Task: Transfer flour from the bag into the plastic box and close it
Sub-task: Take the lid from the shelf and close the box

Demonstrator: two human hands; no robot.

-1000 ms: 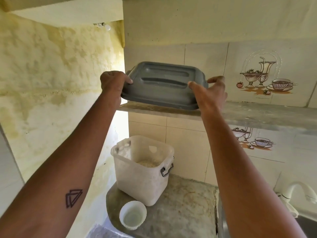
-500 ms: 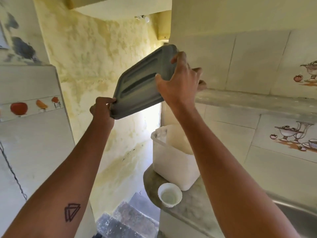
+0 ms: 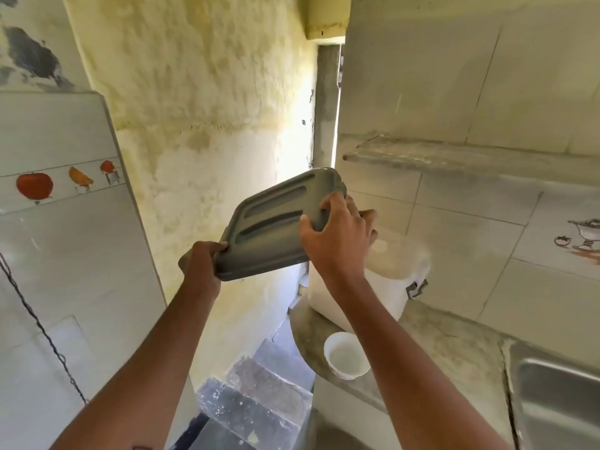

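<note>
Gripping the grey lid (image 3: 276, 222) at opposite ends, the left hand (image 3: 201, 264) curls round its low corner and the right hand (image 3: 337, 238) clamps the high edge, holding it tilted in the air. Beyond, the plastic box (image 3: 383, 287) stands open on the counter (image 3: 454, 345), something pale inside. Filling looks done; closing remains.

A small white bowl (image 3: 346, 359) sat near the rounded end of the stone bench (image 3: 454, 349), with a steel sink (image 3: 558, 397) set into it further right. A bare stone shelf (image 3: 454, 155) ran along the tiled wall above. Fruit tiles (image 3: 34, 186) were on the left wall, a thin chain (image 3: 39, 326) hung below, and dusty steps (image 3: 259, 394) went down past the yellowish stained wall (image 3: 211, 92).
</note>
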